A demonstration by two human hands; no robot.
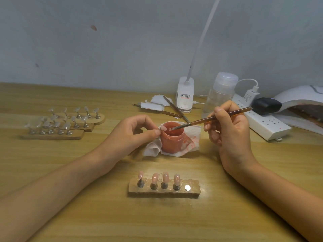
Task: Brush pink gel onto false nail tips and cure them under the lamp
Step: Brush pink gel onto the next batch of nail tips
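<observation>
My left hand (137,132) pinches one small pale false nail tip (163,127) at the rim of the open pink gel jar (172,139), likely so drips fall back in. My right hand (230,131) grips the thin brown brush (215,117) like a pencil, bristles over the jar mouth beside the tip. The stained white tissue (193,137) underneath catches spills. One spot on the wooden block (194,191) waits empty.

Pink gel jar (172,140) standing open.
Brush (192,123) is reaching over its mouth; four pink nail tips (165,177) are standing upright nearby.

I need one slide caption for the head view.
Left hand pinches a nail tip at the pink gel jar; right hand points the brush into it.
</observation>
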